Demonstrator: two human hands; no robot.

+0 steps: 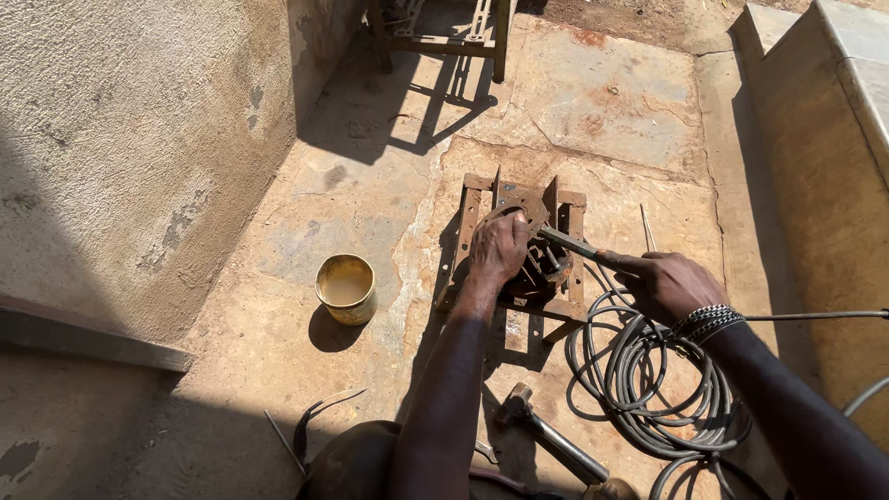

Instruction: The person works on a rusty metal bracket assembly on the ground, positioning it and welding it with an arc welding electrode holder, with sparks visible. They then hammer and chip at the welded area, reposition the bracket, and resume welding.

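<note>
Here the rusty metal frame (515,250) lies flat on the stone floor (593,102), and the work on it looks in the middle, not finished. The left hand (497,248) presses down on a curved metal piece (519,206) on top of the frame. The right hand (662,282), just right of the frame, grips a thin rod (567,243) whose tip reaches the frame's centre. A hammer (546,433) lies untouched below the frame, coiled cable (639,380) to its right, a tin can (346,288) to its left.
</note>
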